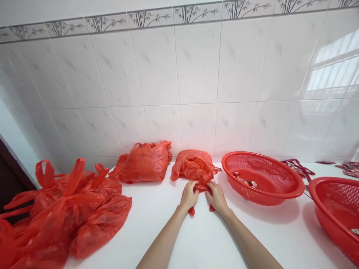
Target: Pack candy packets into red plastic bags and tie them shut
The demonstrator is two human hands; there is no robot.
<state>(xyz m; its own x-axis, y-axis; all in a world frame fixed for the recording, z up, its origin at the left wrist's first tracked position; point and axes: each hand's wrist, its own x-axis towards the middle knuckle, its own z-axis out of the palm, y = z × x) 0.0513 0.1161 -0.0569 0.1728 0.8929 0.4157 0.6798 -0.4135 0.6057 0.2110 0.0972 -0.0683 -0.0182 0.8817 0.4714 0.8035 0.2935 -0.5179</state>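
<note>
Red plastic bag, crumpled and partly filled, sits at the centre of the frame on a white counter, its bulk toward the tiled wall and its gathered mouth drawn toward the bottom of the picture. Both hands meet on that mouth: the left hand clenches the bag's handles from the left of the frame, the right hand grips them from the right, knuckles almost touching. Short red handle ends poke out below the fists. The bag's body lies directly beyond the grip, farther up the frame, so its long axis runs from the hands toward the wall; neither hand is noticeably nearer.

Left of it rests a second tied red bag; a loose heap of red bags fills the lower left. A red colander holding a few small wrapped items stands just right of the hands, with another red basket at the right edge.
</note>
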